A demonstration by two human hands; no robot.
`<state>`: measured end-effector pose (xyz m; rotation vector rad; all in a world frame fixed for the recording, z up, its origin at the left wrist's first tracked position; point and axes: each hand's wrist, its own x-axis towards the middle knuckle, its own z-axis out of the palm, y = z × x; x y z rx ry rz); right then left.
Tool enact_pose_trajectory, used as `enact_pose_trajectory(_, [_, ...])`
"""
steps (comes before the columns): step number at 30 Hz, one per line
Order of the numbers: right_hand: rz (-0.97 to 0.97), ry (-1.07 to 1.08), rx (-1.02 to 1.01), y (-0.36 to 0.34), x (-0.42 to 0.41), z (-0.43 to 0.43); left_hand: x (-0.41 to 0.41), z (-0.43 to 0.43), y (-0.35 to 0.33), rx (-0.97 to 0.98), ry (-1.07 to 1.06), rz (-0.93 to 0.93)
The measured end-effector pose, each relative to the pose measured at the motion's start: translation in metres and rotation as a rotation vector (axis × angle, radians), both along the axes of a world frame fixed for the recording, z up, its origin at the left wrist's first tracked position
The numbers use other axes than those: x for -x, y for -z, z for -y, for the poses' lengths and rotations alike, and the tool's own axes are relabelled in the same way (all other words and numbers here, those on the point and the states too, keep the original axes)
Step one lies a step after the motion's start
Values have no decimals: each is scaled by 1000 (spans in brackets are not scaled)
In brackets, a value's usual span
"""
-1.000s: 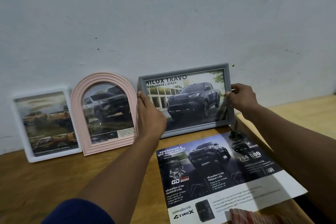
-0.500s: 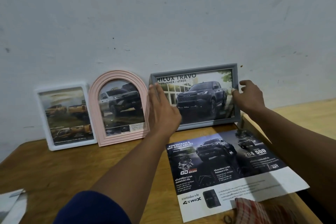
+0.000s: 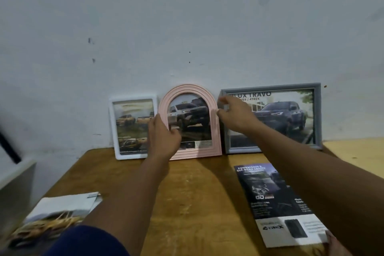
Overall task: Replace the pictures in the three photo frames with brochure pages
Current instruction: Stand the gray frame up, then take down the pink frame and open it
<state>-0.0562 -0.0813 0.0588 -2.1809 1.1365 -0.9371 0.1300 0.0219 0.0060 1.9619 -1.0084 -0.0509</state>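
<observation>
- The left hand [image 3: 164, 137] is gripping the pink frame [image 3: 194, 89] by its left rim. Its fingers are wrapping the outer edge and its thumb is lying across the front, low on the picture.
- The right hand [image 3: 234, 115] is reaching in from the right and pinching the same frame's right rim high up, thumb below and curled fingertips above. Motion blur is softening the tips.
- The pink frame is standing upright on the table [image 3: 197, 203] between the two hands, back against the wall [image 3: 187, 16]. It is showing a page with a silver pickup and a strip of text at the bottom.
- The white frame [image 3: 133, 97] is standing just beside it on the left, with the left hand covering part of its right edge. It is holding a page of orange pickups.
- The grey frame [image 3: 317, 120] is standing just to the right, in landscape, showing a dark pickup under a heading ending "UX TRAVO". The right hand and forearm are crossing its left part.
- A loose page [image 3: 268, 193] is lying flat on the table in front of the grey frame. It is dark, with "POWERTRAIN & OFF-ROAD ABILITY" at the top, and the right arm is covering its right side.
- A stack [image 3: 62, 210] of more pages is lying at the table's near left corner, blurred.
- A navy sleeve [image 3: 87, 241] is showing at the bottom edge, on the left arm.
</observation>
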Motion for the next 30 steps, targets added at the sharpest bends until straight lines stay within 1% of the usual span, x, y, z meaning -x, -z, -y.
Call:
enact_pose_trajectory(3, [-32,-2,0,1,-26,4,-21,1,5,-3,10,-59])
enact_pose_trajectory(7, [-55,48,8,7,-43,13,-30,6,11,-3,70,-147])
enact_pose_trajectory(9, [-43,89,18,9,-46,15,-32,8,15,2,89,-146])
enact_pose_trajectory(11, [-32,99,-23,11,-45,17,-31,9,15,-1,93,-129])
enact_pose_trajectory(13, [1,83,-71,14,-44,21,-31,9,17,-9,98,-120])
enact_pose_trajectory(17, [121,109,-84,12,-33,14,-24,-2,12,15,117,-134])
enact_pose_trajectory(25, [177,-15,-48,-10,7,-39,-1,-53,-3,23,174,-226])
enact_pose_trajectory(28, [200,-84,-115,-19,22,-62,6,-78,-10,-41,216,-289])
enact_pose_trajectory(30, [235,-108,-177,-24,29,-79,12,-94,-16,-105,247,-295])
